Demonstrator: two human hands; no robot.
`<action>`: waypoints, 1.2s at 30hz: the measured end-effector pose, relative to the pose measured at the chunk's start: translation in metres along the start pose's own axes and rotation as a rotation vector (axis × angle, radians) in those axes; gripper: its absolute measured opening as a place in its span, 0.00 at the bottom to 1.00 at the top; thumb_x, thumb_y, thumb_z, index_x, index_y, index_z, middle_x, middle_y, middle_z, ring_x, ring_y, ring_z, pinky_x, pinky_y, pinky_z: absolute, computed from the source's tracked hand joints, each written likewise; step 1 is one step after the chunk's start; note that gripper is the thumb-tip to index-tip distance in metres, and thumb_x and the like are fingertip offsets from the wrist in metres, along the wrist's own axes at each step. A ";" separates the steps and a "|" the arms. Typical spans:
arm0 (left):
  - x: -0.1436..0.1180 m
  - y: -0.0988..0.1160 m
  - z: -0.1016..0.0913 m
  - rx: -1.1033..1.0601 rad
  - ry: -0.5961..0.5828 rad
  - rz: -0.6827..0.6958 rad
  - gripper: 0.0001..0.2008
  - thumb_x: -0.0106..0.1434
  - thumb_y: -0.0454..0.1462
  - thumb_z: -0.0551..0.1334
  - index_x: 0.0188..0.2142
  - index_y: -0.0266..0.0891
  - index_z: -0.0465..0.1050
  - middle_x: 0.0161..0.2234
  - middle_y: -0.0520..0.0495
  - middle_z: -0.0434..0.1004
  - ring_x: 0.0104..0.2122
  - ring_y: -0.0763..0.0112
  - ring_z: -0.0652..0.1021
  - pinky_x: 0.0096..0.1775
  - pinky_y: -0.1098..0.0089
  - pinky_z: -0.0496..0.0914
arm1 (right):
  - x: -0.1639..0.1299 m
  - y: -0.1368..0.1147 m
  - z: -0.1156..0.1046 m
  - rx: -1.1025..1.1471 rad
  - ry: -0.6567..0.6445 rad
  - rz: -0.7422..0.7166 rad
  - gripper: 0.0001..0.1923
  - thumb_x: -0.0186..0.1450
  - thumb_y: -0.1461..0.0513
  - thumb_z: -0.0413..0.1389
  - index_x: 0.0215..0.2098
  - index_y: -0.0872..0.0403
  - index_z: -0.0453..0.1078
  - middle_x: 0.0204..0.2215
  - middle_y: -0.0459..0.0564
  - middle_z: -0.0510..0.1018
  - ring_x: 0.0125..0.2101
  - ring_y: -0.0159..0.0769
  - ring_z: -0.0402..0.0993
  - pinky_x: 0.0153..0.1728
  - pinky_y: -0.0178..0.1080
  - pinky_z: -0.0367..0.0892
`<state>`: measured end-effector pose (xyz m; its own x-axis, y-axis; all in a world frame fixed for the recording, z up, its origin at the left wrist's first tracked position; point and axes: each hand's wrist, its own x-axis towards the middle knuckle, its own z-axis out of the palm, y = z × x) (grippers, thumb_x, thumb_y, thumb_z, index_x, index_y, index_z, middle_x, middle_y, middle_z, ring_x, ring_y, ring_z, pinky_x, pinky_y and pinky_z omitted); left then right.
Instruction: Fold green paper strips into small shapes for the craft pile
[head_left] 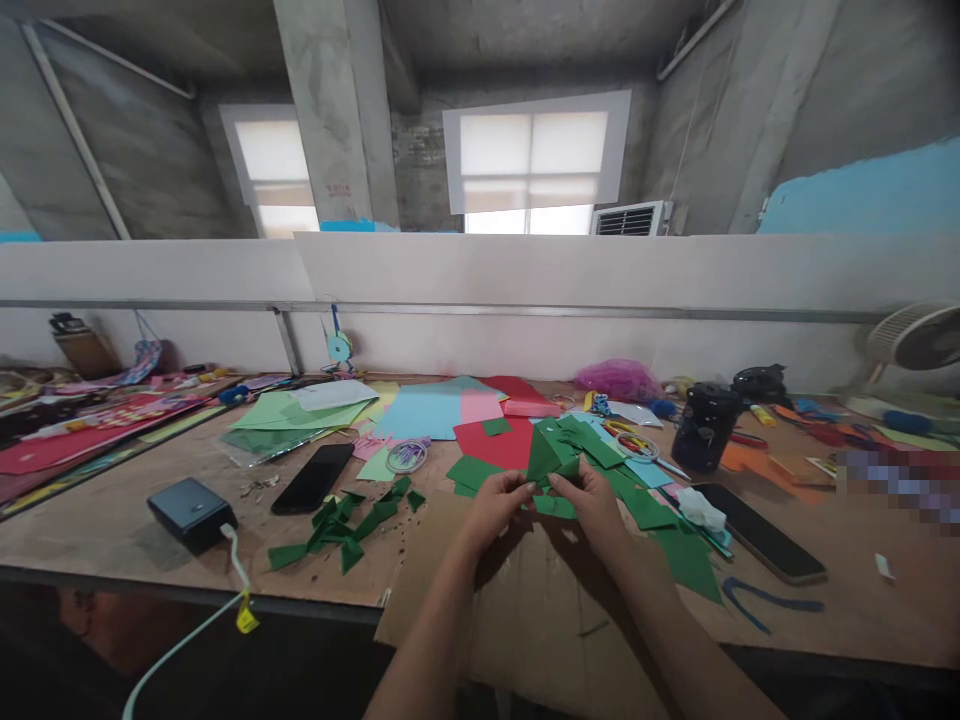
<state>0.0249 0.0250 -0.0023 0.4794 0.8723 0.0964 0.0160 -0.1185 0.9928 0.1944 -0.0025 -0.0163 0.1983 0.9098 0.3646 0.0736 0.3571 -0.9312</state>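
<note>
Green paper piece (546, 458) sits pinched between my left hand (496, 505) and right hand (592, 500), each grip closed on an edge; it points upward, above the cardboard sheet (525, 610) on the worktop (112, 540).

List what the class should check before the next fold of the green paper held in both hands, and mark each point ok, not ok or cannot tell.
1. Both hands on the green paper: left hand and right hand pinch it. Ok.
2. Paper lifted above the cardboard: ok.
3. Edges lined up: cannot tell, fingers hide them.
4. Scissors within reach: ok.
5. Spare green pieces nearby: ok.
6. Phone away from the work: ok.
</note>
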 end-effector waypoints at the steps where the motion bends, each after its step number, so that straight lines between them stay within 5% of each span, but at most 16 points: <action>1: 0.000 0.000 0.000 0.002 0.000 0.001 0.19 0.52 0.51 0.64 0.27 0.36 0.70 0.22 0.51 0.71 0.18 0.78 0.67 0.23 0.75 0.60 | 0.000 -0.001 0.000 0.007 -0.005 -0.002 0.14 0.55 0.51 0.64 0.29 0.53 0.69 0.25 0.46 0.77 0.27 0.38 0.73 0.32 0.39 0.68; 18: 0.001 -0.001 0.003 -0.032 0.030 -0.010 0.18 0.52 0.50 0.64 0.26 0.36 0.69 0.20 0.52 0.70 0.16 0.78 0.67 0.19 0.76 0.58 | 0.000 -0.002 0.001 0.107 0.024 0.034 0.15 0.51 0.54 0.67 0.27 0.52 0.67 0.23 0.43 0.74 0.27 0.36 0.71 0.32 0.38 0.67; 26: 0.002 -0.004 0.002 0.013 0.051 0.007 0.17 0.53 0.49 0.63 0.24 0.37 0.67 0.20 0.52 0.70 0.16 0.77 0.69 0.20 0.75 0.61 | -0.002 -0.012 0.003 0.212 0.050 0.131 0.30 0.47 0.55 0.70 0.46 0.50 0.68 0.30 0.43 0.77 0.31 0.38 0.75 0.35 0.41 0.72; 32: 0.003 -0.004 0.004 0.051 0.043 -0.026 0.15 0.54 0.47 0.63 0.25 0.37 0.69 0.20 0.53 0.70 0.16 0.77 0.69 0.20 0.75 0.61 | -0.001 -0.006 0.003 0.171 0.058 0.243 0.22 0.43 0.50 0.71 0.28 0.54 0.71 0.24 0.44 0.77 0.22 0.34 0.73 0.28 0.39 0.71; 36: 0.003 -0.004 0.002 0.047 0.053 -0.017 0.17 0.56 0.49 0.61 0.26 0.36 0.70 0.21 0.52 0.71 0.16 0.77 0.69 0.20 0.75 0.60 | -0.001 -0.005 0.002 0.198 0.105 0.222 0.21 0.43 0.51 0.71 0.27 0.54 0.71 0.24 0.44 0.78 0.21 0.33 0.73 0.27 0.37 0.70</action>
<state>0.0283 0.0274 -0.0057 0.4312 0.8983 0.0841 0.0653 -0.1240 0.9901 0.1921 -0.0046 -0.0116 0.2886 0.9471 0.1404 -0.1722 0.1956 -0.9654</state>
